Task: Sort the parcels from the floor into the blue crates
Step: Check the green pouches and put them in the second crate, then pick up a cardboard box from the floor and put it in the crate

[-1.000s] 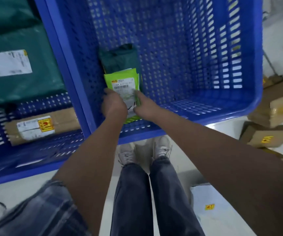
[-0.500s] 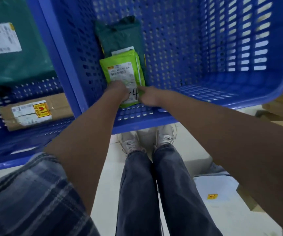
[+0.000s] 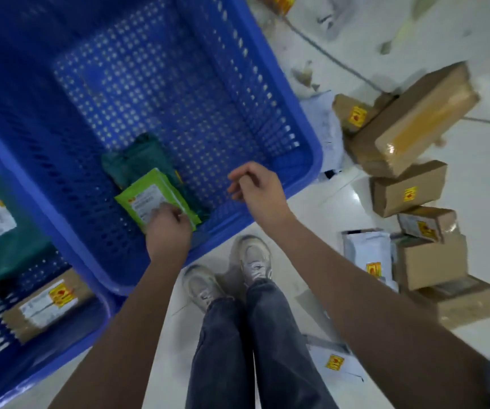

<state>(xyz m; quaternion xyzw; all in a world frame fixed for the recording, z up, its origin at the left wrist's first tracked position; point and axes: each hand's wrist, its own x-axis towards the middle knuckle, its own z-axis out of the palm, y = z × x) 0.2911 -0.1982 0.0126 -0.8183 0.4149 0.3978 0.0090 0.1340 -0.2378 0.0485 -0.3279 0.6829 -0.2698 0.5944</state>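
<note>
A parcel sorting area, like a courier depot: taped brown boxes [image 3: 409, 134] and white mailers [image 3: 367, 255] with shipping labels lie piled on a pale tiled floor [image 3: 474, 343] beside big blue perforated crates [image 3: 305, 160] already holding labelled packages

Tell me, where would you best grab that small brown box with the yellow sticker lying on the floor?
Take the small box across its two long sides, coming from above. It lies flat with its top bare, and the fingers could span that narrow width; other boxes crowd its ends.
</note>
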